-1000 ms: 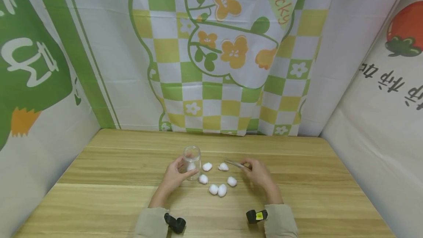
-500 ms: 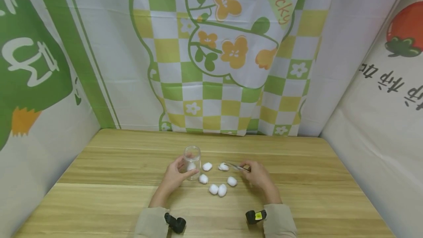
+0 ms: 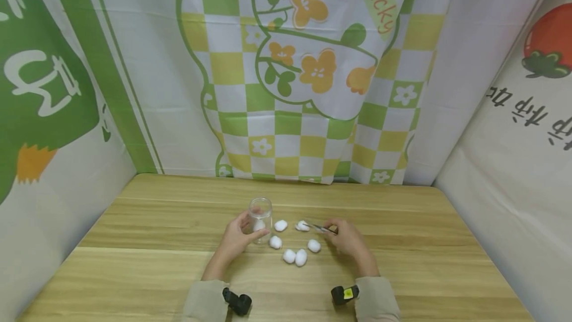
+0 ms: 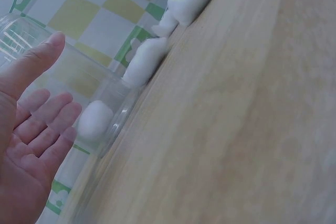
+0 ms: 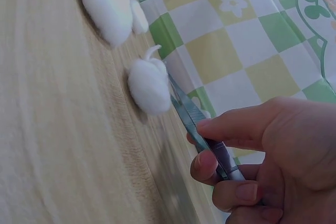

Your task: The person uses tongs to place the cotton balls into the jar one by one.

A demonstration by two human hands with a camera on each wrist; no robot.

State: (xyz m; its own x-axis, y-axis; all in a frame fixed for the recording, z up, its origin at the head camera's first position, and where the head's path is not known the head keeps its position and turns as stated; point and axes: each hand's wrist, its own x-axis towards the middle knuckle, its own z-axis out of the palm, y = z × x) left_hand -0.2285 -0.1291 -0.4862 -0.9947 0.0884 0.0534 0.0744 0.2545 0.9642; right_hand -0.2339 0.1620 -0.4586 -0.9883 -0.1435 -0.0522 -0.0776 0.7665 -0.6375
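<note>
My left hand (image 3: 237, 237) holds a clear jar (image 3: 261, 207) upright on the table, fingers and thumb around its sides. One cotton ball (image 4: 95, 120) lies at the bottom of that jar. In my right hand (image 3: 349, 238), thumb and fingers pinch a pair of metal tweezers (image 5: 224, 160). Their tips reach the far-side cotton ball (image 5: 149, 87); in the right wrist view the ends are partly behind it, so I cannot tell whether they grip it. Between the hands lie several more cotton balls, among them one beside the jar (image 3: 280, 225) and one nearer the right hand (image 3: 314, 246).
Two cotton balls (image 3: 295, 257) lie side by side at the front of the group. The wooden table (image 3: 178, 212) ends at a checked cloth backdrop (image 3: 286, 125), with printed cloth walls on both sides. Each wrist carries a small black camera (image 3: 238, 303).
My right hand has shifted slightly, and the tweezers' tips have come down from behind the far cotton ball onto it. The left hand and jar stay in place.
</note>
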